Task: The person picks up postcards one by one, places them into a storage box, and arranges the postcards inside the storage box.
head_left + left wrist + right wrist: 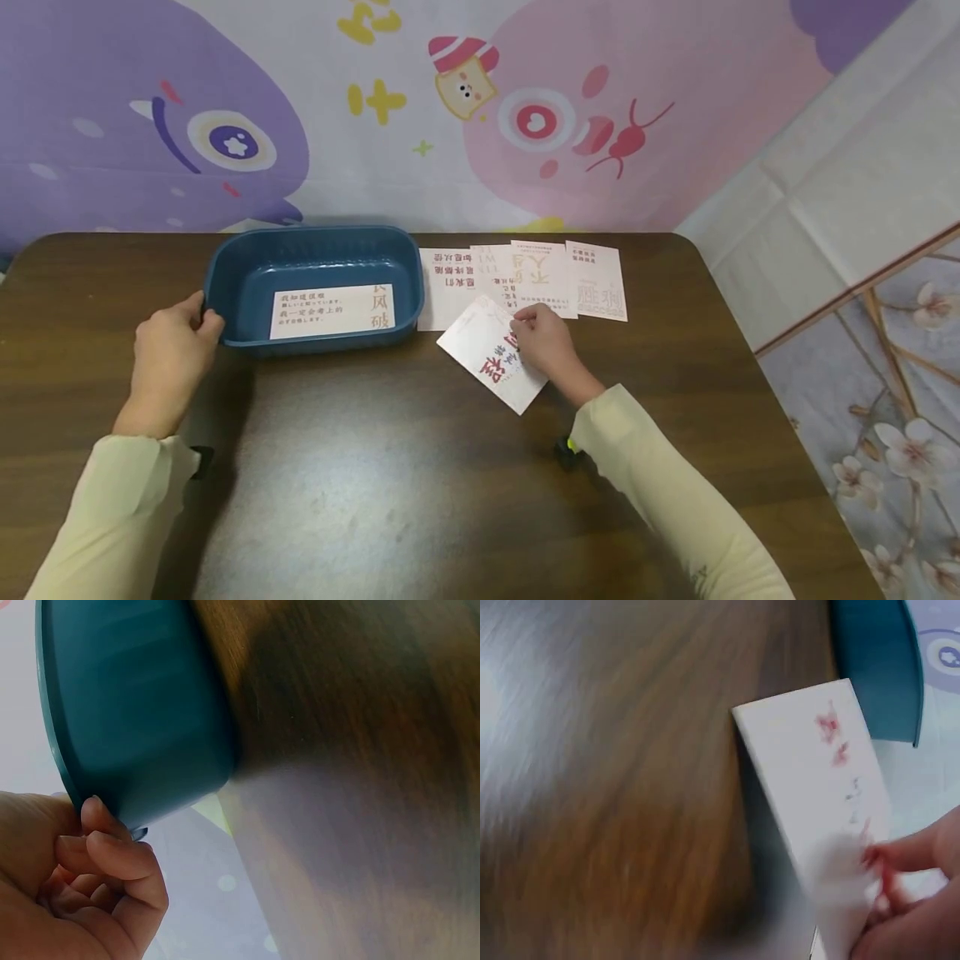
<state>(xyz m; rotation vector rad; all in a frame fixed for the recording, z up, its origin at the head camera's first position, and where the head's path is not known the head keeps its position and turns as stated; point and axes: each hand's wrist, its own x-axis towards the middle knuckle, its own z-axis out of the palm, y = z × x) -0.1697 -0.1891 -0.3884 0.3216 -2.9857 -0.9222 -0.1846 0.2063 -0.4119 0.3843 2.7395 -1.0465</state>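
My left hand (pixel 174 354) grips the left end of a dark blue plastic basin (pixel 315 235), thumb and fingers at its rim. In the left wrist view the curled fingers (pixel 124 859) pinch that rim at a corner. A white card (pixel 330 315) with printed characters lies inside the basin, against its near wall. My right hand (pixel 551 342) pinches another white card (pixel 480 342) by its edge, right of the basin. This card has red characters and is tilted above the table; in the right wrist view its near end is blurred.
Several printed cards (pixel 600 279) lie in an overlapping row right of the basin, near the back edge of the brown wooden table (pixel 360 467). Behind the table hangs a cartoon-printed cloth (pixel 390 175). A flower-patterned panel (pixel 892 417) stands on the right.
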